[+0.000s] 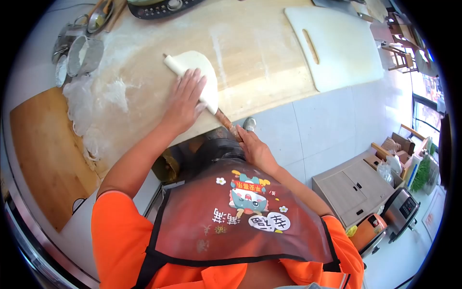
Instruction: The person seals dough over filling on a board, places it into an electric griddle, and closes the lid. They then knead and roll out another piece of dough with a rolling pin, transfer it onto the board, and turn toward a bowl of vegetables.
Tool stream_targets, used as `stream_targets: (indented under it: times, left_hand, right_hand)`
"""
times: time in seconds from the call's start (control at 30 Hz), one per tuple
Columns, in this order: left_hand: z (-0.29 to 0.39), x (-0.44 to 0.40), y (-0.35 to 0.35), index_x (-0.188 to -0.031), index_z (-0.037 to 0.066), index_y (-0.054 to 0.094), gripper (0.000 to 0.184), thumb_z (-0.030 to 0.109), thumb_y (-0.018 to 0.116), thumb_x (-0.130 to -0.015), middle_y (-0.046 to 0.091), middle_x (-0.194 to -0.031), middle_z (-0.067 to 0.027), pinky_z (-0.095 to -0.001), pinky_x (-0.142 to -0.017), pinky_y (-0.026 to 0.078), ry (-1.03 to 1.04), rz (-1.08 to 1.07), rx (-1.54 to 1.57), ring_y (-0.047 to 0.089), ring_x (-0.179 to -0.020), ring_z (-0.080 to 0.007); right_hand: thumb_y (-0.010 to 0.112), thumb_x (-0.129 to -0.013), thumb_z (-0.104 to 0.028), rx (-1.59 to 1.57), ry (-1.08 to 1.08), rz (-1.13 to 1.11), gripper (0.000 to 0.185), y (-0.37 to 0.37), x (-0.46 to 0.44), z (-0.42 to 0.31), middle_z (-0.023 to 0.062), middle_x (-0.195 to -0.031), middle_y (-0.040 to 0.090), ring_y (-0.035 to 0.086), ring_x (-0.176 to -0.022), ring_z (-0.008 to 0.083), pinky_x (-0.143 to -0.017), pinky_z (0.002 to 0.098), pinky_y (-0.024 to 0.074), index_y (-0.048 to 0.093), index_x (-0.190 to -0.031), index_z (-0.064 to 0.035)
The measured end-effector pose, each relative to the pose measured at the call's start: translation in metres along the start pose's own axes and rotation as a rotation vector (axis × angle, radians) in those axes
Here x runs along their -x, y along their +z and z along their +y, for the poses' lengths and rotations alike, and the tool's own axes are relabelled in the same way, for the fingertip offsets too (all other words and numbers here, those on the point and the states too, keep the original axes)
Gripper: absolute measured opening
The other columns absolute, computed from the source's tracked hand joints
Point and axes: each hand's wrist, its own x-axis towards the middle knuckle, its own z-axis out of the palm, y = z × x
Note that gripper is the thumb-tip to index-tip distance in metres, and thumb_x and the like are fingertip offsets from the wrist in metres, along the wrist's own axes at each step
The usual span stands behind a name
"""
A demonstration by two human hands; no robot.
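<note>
A white sheet of dough (209, 91) lies on the floured wooden board, with one edge wrapped around a long wooden rolling pin (225, 120). The pin runs slantwise, and its thin far tip shows past the dough. My left hand (184, 102) rests flat on the wrapped dough, its fingers stretched out towards the far end. At the near end of the pin, beyond the board's front edge, my right hand (256, 150) is closed around the wood.
Left of the dough are loose flour (117, 94), a crumpled plastic bag (81, 103) and a flour-dusted metal container (85, 55). A white cutting board (339, 50) lies at the right. A black-edged appliance (163, 7) stands at the back. A cabinet (353, 188) stands at the lower right.
</note>
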Motion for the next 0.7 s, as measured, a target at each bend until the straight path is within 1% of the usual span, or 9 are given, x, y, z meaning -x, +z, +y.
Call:
stream_targets:
  times: [0.1,0.17,0.23,0.33,0.37,0.47,0.57,0.63,0.7]
  left_hand:
    - [0.045,-0.077,0.022,-0.155,0.007,0.043,0.071,0.029,0.069,-0.092,0.036,-0.165,-0.0167,-0.0567,-0.127,0.017,0.103,0.047,0.081,0.025,-0.157,-0.0358]
    - [0.098,-0.164,0.043,-0.158,0.011,0.04,0.068,0.044,0.057,-0.102,0.031,-0.17,-0.0088,-0.0568,-0.129,0.011,0.257,0.157,0.225,0.023,-0.159,-0.0264]
    - [0.146,-0.23,0.065,-0.159,0.013,0.039,0.069,0.051,0.051,-0.103,0.028,-0.171,-0.0055,-0.0554,-0.129,0.008,0.492,0.276,0.159,0.021,-0.16,-0.0235]
    - [0.15,-0.226,0.065,-0.158,0.013,0.041,0.069,0.053,0.052,-0.103,0.03,-0.171,-0.0052,-0.0567,-0.129,0.008,0.419,0.198,0.161,0.019,-0.16,-0.0237]
    - [0.139,-0.211,0.057,-0.157,0.013,0.043,0.068,0.053,0.052,-0.102,0.031,-0.17,-0.0053,-0.0581,-0.128,0.009,0.315,0.108,0.062,0.019,-0.16,-0.0244]
    - [0.071,-0.142,0.024,-0.152,0.013,0.05,0.061,0.049,0.054,-0.102,0.036,-0.167,-0.0068,-0.0618,-0.124,0.016,0.035,0.015,-0.132,0.021,-0.159,-0.0259]
    - [-0.004,-0.097,0.012,-0.141,0.007,0.057,0.047,0.037,0.056,-0.104,0.063,-0.14,-0.0135,-0.0521,-0.102,0.049,-0.249,-0.131,0.088,0.063,-0.123,-0.0322]
    - [-0.027,-0.076,0.015,-0.129,-0.001,0.06,0.044,0.035,0.056,-0.106,0.071,-0.116,-0.0153,-0.0439,-0.09,0.057,-0.846,0.152,1.221,0.07,-0.105,-0.0294]
    - [-0.036,-0.072,0.008,-0.123,-0.004,0.061,0.041,0.033,0.057,-0.107,0.072,-0.108,-0.0155,-0.0412,-0.088,0.058,-1.021,0.182,1.471,0.071,-0.101,-0.0279]
  right_hand:
    - [0.053,-0.099,0.001,0.06,0.124,0.143,0.059,-0.013,0.02,0.008,0.0213,-0.11,0.062,0.066,-0.093,0.0381,-0.08,0.0456,0.0559,0.04,-0.156,-0.0086]
    - [0.048,-0.099,0.007,0.136,0.231,0.218,0.063,-0.039,0.026,0.016,0.0165,-0.108,0.063,0.065,-0.08,0.0249,-0.07,0.0377,0.0567,0.039,-0.159,-0.0101]
    - [0.045,-0.1,0.007,0.228,0.209,0.371,0.063,-0.048,0.032,0.03,0.0152,-0.11,0.062,0.06,-0.073,0.0195,-0.063,0.0343,0.0542,0.036,-0.16,-0.0088]
    - [0.045,-0.1,0.007,0.181,0.307,0.424,0.064,-0.041,0.032,0.029,0.016,-0.114,0.06,0.06,-0.072,0.0203,-0.062,0.034,0.0541,0.033,-0.161,-0.0075]
    - [0.047,-0.099,0.007,0.083,0.368,0.351,0.066,-0.035,0.028,0.02,0.0174,-0.117,0.057,0.062,-0.082,0.0262,-0.072,0.0375,0.0562,0.03,-0.161,-0.0057]
    - [0.05,-0.098,0.006,-0.022,0.154,0.3,0.067,-0.005,0.008,0.002,0.0208,-0.117,0.057,0.061,-0.1,0.037,-0.089,0.0448,0.0535,0.03,-0.161,-0.0045]
    - [0.051,-0.097,0.005,-0.196,-0.049,0.252,0.067,0.013,-0.034,-0.017,0.0241,-0.118,0.056,0.06,-0.105,0.0431,-0.094,0.048,0.0515,0.031,-0.16,-0.0034]
    - [0.05,-0.097,0.004,-0.188,-0.075,0.207,0.065,0.011,-0.045,-0.024,0.026,-0.12,0.056,0.06,-0.106,0.0462,-0.093,0.0495,0.0513,0.032,-0.159,-0.0028]
    - [0.048,-0.097,0.004,-0.106,-0.026,0.167,0.063,0.001,-0.059,-0.031,0.0278,-0.121,0.055,0.059,-0.106,0.0491,-0.092,0.0511,0.0512,0.033,-0.158,-0.0023]
